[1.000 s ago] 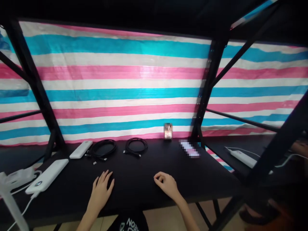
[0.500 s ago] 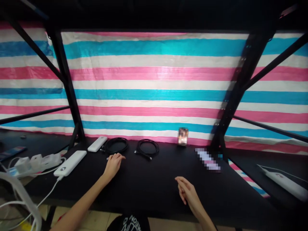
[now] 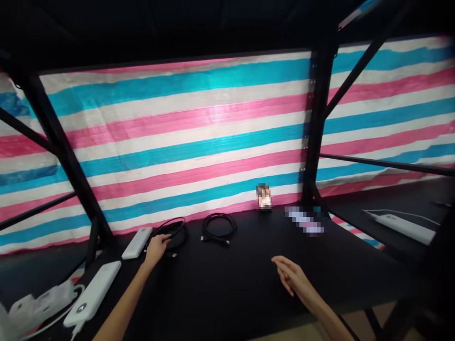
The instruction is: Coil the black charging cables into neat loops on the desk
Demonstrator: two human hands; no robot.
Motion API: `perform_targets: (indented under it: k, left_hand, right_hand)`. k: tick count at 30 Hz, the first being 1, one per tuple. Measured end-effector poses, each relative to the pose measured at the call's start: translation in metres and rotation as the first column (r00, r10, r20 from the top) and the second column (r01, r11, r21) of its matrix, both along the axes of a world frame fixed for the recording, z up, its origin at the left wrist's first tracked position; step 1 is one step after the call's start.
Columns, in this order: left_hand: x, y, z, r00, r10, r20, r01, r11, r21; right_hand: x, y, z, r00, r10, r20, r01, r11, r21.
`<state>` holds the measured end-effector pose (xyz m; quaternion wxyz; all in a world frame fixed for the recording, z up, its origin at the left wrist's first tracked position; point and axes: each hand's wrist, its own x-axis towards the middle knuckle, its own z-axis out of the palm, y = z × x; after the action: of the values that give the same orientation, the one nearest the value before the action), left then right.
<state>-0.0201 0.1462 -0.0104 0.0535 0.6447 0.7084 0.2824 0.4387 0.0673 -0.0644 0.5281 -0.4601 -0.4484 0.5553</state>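
Note:
My left hand (image 3: 157,250) is at the left coil of black cable (image 3: 183,237), its fingers closed on the near left side of the loops. Part of that coil is hidden by the hand, and one plug shows below the fingers. A second black cable coil (image 3: 234,227) lies flat to the right, both its plugs toward me. My right hand (image 3: 292,277) hovers over the table's right half, holding nothing, with its fingers loosely bent and apart from any object.
Two white power banks (image 3: 137,242) (image 3: 94,293) lie at the left, the nearer with a cable plugged in. A white power strip with chargers (image 3: 42,303) is beyond them. Pixelated items (image 3: 263,196) (image 3: 305,221) are at the back right. Black posts (image 3: 314,118) frame the black table (image 3: 213,289).
My left hand has moved onto the left cable coil and closed on it; the loops are shifted and partly raised. My view has turned right and tilted. The right hand keeps its pose.

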Motion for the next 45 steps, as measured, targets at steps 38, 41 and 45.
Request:
perform_targets:
  k: [38, 41, 45]
  left_hand:
    - [0.115, -0.235, 0.013, 0.196, 0.031, 0.98, -0.271, 0.962, 0.024]
    - [0.096, -0.239, 0.013, 0.25, 0.008, 0.968, -0.234, 0.971, 0.052]
    - [0.077, -0.242, 0.012, 0.315, 0.022, 0.949, -0.304, 0.949, 0.078]
  right_hand:
    - [-0.202, -0.103, 0.028, 0.862, 0.206, 0.463, -0.315, 0.934, 0.171]
    - [-0.214, -0.104, 0.03, 0.862, 0.252, 0.44, -0.351, 0.923, 0.159]
    - [-0.217, -0.097, 0.036, 0.918, 0.254, 0.304, -0.298, 0.949, 0.107]
